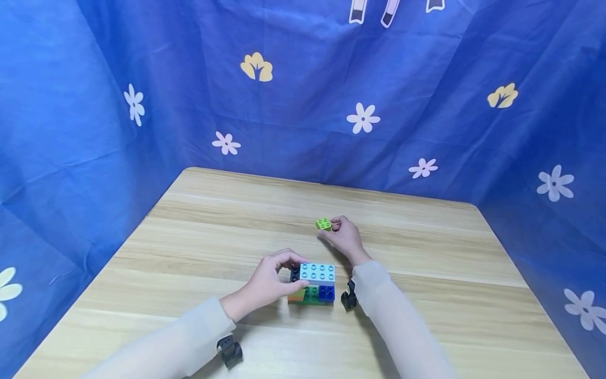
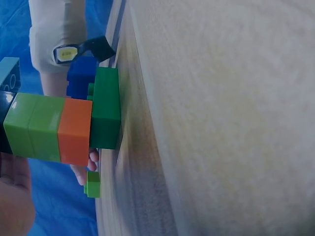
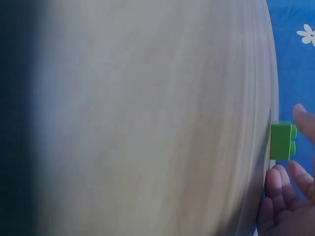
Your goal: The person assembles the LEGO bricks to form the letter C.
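Observation:
A stack of toy building bricks (image 1: 311, 295) stands on the table, with a light blue brick (image 1: 317, 272) on top. Beneath it are black, lime, orange, blue and green bricks; the green brick (image 2: 105, 108) forms the base in the left wrist view. My left hand (image 1: 269, 276) grips the upper part of the stack from the left, thumb in front and fingers behind. Farther back, a small lime green brick (image 1: 324, 224) rests on the table studs up. My right hand (image 1: 345, 238) is beside it, thumb and fingers spread around it; a gap shows in the right wrist view (image 3: 281, 141).
The wood-grain table (image 1: 213, 226) carries the bricks. Blue cloth (image 1: 303, 105) with flower prints hangs behind it and along both sides. A black wrist mount (image 1: 230, 351) is on the left sleeve and another mount (image 1: 349, 296) on the right.

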The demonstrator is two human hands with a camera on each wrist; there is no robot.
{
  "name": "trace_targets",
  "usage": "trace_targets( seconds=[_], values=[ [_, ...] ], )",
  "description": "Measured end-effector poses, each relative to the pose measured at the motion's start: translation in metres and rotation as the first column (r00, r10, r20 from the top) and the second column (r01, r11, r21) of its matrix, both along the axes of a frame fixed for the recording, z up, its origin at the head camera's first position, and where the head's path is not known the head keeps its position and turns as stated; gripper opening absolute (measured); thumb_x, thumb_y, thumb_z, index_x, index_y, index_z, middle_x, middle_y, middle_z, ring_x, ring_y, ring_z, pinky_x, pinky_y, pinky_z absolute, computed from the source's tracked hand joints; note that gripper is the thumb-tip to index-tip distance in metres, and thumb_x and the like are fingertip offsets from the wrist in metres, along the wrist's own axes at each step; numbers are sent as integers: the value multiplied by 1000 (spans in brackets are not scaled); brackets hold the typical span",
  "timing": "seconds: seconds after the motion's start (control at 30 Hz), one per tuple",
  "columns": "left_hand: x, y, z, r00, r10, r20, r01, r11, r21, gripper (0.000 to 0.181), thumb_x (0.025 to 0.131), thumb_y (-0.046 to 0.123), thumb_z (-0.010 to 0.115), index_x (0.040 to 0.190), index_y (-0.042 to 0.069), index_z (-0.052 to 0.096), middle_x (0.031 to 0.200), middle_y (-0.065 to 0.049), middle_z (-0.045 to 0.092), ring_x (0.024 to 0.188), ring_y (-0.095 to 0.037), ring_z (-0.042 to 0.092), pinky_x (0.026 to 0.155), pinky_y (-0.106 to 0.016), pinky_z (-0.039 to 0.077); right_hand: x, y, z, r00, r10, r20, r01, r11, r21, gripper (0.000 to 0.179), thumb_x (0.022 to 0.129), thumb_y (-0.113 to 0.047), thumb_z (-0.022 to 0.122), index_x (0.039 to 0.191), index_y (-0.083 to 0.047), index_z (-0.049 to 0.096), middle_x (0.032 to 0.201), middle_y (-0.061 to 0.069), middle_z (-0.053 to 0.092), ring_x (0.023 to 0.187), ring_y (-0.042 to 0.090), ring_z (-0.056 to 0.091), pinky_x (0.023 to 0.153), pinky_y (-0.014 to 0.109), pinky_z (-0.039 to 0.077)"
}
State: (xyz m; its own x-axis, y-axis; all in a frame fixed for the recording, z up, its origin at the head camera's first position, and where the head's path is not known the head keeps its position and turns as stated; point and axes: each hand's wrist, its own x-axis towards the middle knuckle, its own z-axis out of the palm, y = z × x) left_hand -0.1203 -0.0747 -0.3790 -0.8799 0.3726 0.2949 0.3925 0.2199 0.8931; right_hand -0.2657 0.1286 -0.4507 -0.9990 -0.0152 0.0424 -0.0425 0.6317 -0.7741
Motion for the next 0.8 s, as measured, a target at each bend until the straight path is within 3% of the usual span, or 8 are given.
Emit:
trace_targets(
  seconds=[0.27,0.47,0.63,0.8],
  values=[
    [0,0,0,1000,-7,-12,7,1000,10,33,72,-5,76,103,-3,65,97,-7,64,89,-21,59,84,-35,50,-1,-9,0,999,-31,-6,32,995,94,56,78,-40,77,117,-4,59,103,9,63,93,23,60,82,38,49],
    [1,0,0,1000,-11,-12,11,1000,12,33,73,-5,76,104,-3,65,97,-7,64,88,-21,59,82,-33,51,-1,-12,1,999,-47,-5,47,988,148,50,81,-38,75,115,-5,62,100,7,63,88,21,59,79,37,49],
    [0,0,0,1000,-13,-17,14,1000,15,33,72,-5,76,104,-3,65,96,-7,64,88,-22,59,81,-32,51,-1,-12,-1,999,-47,-15,49,992,115,43,83,-34,74,114,-6,64,98,6,64,88,21,59,79,37,49],
    [0,0,0,1000,-10,-18,10,1000,16,34,72,-5,77,104,-3,65,96,-7,64,87,-22,59,81,-28,50,1,-10,-1,999,-2,-35,3,1000,29,40,85,-29,72,115,-5,64,95,6,64,86,20,59,77,35,50]
  ],
)
